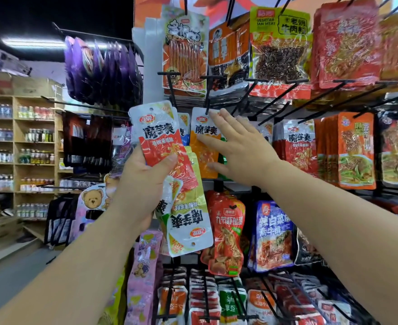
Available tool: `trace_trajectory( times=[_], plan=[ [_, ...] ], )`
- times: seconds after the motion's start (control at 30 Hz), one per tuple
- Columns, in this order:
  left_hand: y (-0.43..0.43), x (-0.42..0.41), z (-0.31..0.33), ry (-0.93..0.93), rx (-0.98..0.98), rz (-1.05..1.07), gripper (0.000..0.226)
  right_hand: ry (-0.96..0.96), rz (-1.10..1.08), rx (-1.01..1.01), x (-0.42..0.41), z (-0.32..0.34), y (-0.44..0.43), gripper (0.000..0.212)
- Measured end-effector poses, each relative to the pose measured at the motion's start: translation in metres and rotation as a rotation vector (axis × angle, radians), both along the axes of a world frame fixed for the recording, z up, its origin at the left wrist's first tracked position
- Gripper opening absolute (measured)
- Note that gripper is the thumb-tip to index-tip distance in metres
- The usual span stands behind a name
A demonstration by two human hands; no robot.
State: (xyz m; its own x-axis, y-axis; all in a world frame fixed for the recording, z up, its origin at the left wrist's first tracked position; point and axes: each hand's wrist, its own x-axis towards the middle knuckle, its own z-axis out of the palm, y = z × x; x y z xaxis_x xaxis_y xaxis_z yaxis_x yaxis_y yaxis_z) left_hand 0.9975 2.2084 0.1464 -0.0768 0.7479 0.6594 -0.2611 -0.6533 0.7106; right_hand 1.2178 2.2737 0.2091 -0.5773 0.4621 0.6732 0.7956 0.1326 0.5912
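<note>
From my station I see the left hand [139,184] gripping a small bundle of snack packets. Its thumb lies across the front of the red packet [159,137], which stands upright above the fist. The yellow-green packet [191,219] hangs upside down below the same grip, just under the thumb. The other fingers are curled behind the bundle, so I see them only in part.

The right hand [240,148] is flat and open, its fingers straight and a little spread, and it holds nothing. Its fingertips touch the orange packet [203,158], which hangs on a black hook [207,99] directly above those fingertips. This orange packet is just beside the red packet, between the two hands.

Well apart from the left grip, on its outer side, a wooden shelf [15,146] carries bottles.
</note>
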Motion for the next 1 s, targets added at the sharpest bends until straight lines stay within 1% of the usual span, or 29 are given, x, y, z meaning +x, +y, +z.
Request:
trace_trajectory(
  times=[0.23, 0.37, 0.53, 0.67, 0.73, 0.8, 0.83, 0.87, 0.93, 0.97, 1.0],
  plan=[
    [0.003, -0.005, 0.002, 0.01, -0.03, -0.004, 0.031, -0.009, -0.127, -0.087, -0.011, 0.014, 0.007, 0.07],
    [0.005, -0.005, 0.003, -0.01, -0.044, -0.021, 0.027, -0.056, -0.212, -0.142, -0.014, 0.015, 0.019, 0.071],
    [0.006, -0.004, 0.002, -0.006, -0.038, -0.039, 0.029, -0.087, -0.308, -0.198, -0.017, 0.012, 0.037, 0.073],
    [0.005, -0.004, 0.001, 0.0, -0.032, -0.043, 0.029, -0.084, -0.306, -0.216, -0.02, 0.013, 0.037, 0.073],
    [0.005, -0.004, 0.001, 0.009, -0.038, -0.036, 0.03, -0.045, -0.236, -0.205, -0.021, 0.014, 0.032, 0.067],
    [0.004, -0.005, 0.001, 0.001, -0.053, -0.033, 0.028, 0.099, -0.012, -0.151, -0.026, 0.013, 0.019, 0.049],
    [0.003, -0.005, 0.002, -0.004, -0.059, -0.03, 0.027, 0.237, 0.14, -0.142, -0.029, 0.012, 0.008, 0.039],
    [0.002, -0.004, 0.002, -0.012, -0.061, -0.031, 0.026, 0.423, 0.291, -0.169, -0.034, 0.01, -0.004, 0.035],
    [-0.001, -0.003, 0.003, -0.042, -0.056, -0.036, 0.025, 0.8, 0.51, -0.325, -0.044, 0.004, -0.029, 0.042],
    [-0.004, -0.002, 0.003, -0.057, -0.049, -0.037, 0.026, 0.953, 0.581, -0.419, -0.049, 0.0, -0.044, 0.047],
    [-0.007, -0.001, 0.002, -0.068, -0.041, -0.04, 0.027, 1.057, 0.632, -0.508, -0.054, -0.005, -0.057, 0.05]
  ],
)
